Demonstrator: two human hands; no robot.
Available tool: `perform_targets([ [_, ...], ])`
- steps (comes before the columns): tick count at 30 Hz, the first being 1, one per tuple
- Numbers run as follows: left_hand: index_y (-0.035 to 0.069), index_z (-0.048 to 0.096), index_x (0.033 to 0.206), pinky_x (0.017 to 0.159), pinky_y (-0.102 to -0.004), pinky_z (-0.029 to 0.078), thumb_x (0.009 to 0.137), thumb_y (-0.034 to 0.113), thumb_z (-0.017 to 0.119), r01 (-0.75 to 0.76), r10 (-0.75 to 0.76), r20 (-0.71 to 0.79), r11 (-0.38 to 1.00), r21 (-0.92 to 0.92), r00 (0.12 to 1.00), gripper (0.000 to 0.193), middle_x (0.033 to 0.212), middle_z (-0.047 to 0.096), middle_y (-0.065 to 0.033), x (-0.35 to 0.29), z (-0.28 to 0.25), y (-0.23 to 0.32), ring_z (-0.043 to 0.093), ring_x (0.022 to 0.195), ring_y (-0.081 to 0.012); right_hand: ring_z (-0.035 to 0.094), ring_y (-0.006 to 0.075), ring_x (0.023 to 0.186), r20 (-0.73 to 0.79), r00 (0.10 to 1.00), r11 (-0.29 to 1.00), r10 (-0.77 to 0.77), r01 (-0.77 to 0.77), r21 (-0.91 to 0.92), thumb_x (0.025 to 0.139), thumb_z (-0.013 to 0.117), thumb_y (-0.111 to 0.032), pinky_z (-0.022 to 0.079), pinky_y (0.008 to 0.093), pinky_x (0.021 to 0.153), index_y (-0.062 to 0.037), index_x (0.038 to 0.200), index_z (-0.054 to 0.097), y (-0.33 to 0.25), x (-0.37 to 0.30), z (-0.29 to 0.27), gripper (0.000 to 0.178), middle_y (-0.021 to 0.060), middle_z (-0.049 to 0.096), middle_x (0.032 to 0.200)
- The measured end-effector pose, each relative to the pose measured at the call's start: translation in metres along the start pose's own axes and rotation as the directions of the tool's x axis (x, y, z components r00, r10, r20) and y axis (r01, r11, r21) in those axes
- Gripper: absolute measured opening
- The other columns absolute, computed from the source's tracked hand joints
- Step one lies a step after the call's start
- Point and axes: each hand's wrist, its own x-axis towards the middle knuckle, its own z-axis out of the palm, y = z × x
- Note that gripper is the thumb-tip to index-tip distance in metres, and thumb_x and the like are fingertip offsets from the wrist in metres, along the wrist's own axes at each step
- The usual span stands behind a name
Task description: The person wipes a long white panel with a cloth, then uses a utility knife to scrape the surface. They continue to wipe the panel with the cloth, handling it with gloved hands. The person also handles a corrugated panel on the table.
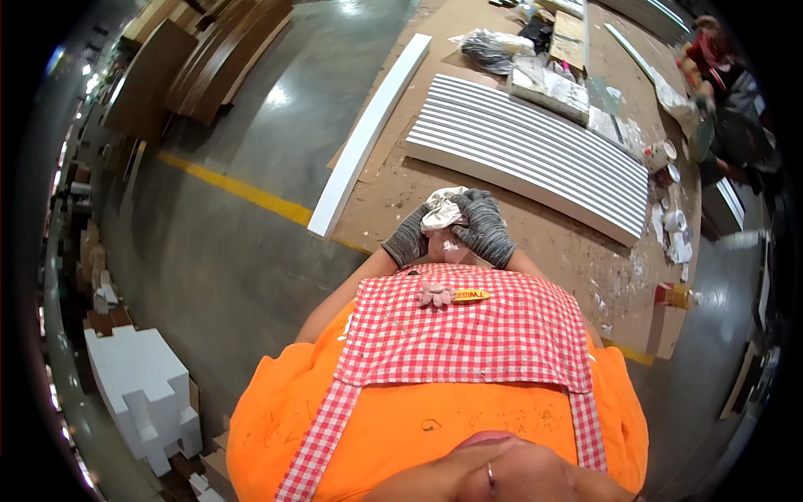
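Note:
Both my hands wear grey knitted gloves and meet close to my apron, over the near edge of the cardboard-covered table (535, 243). Between them is a crumpled white cloth (442, 209), smudged in places. My left hand (407, 241) grips its left side, its fingers partly hidden behind the cloth. From the right, my right hand (483, 227) curls its fingers over the bundle. Just beyond lies a stack of long white strips (527, 155), set side by side. One separate long white board (372, 134) lies along the table's left edge.
Plastic-wrapped bundles (493, 52) and a white-smeared block (549, 88) sit behind the strips. Tape rolls (673, 221) and tubs (659, 154) line the right side. Another person (723, 92) is at the far right. Brown panels (201, 67) and white foam blocks (142, 393) stand at left.

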Motion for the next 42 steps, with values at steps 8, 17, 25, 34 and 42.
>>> perform_targets([
  [8,0.006,0.049,0.122,0.098,-0.0364,0.042,0.096,0.035,0.038,-0.039,-0.035,0.173,0.913,0.406,0.984,0.040,0.121,0.056,-0.0087,0.022,0.028,-0.001,0.053,0.110,-0.0220,0.034,0.0351,0.129,-0.228,0.969,0.940,-0.095,0.163,0.300,0.067,0.080,-0.035,0.030,0.0449,0.107,-0.0122,0.135,0.042,0.002,-0.017,-0.001,0.081,0.0168,0.041,0.136],
  [17,0.007,0.055,0.112,0.059,-0.0269,0.051,0.095,0.039,0.044,0.206,-0.219,-0.101,0.540,0.816,0.971,0.038,0.095,0.064,-0.0098,0.075,-0.028,-0.008,0.061,0.069,-0.0182,0.057,0.0244,0.108,-0.226,0.937,0.714,0.267,-0.035,0.700,0.078,0.069,-0.015,0.046,0.0348,0.094,-0.0091,0.121,0.051,0.057,-0.051,0.030,0.047,0.0122,0.058,0.116],
  [25,0.012,0.059,0.099,0.039,-0.0193,0.035,0.091,0.025,0.056,-0.345,0.577,-0.266,0.733,0.587,0.772,0.016,0.070,0.052,0.0039,0.044,-0.016,0.093,0.045,0.051,-0.0049,0.061,0.0185,0.081,-0.520,0.561,0.718,0.644,-0.208,0.664,0.072,0.070,-0.013,0.054,0.0287,0.072,-0.0075,0.102,0.060,0.222,-0.160,-0.052,0.032,0.0079,0.064,0.096],
  [34,0.011,0.048,0.120,0.041,-0.0207,0.036,0.086,0.005,0.043,-0.226,0.528,-0.207,0.640,0.734,0.823,0.034,0.070,0.043,0.0048,0.073,-0.008,0.109,0.045,0.053,-0.0046,0.061,0.0282,0.090,-0.451,0.358,0.574,0.817,-0.583,0.575,0.072,0.064,-0.012,0.048,0.0340,0.079,-0.0019,0.107,0.060,0.377,-0.225,-0.078,0.036,0.0154,0.065,0.101],
  [42,0.001,0.051,0.125,0.091,-0.0293,0.042,0.086,0.016,0.058,-0.155,0.750,-0.022,0.165,0.974,0.662,0.043,0.117,0.059,-0.0125,0.061,-0.052,0.097,0.055,0.102,-0.0211,0.058,0.0174,0.075,-0.350,0.565,0.631,0.747,-0.436,0.642,0.075,0.057,-0.013,0.048,0.0326,0.066,-0.0053,0.094,0.066,0.380,-0.253,-0.091,0.022,0.0062,0.065,0.086],
])
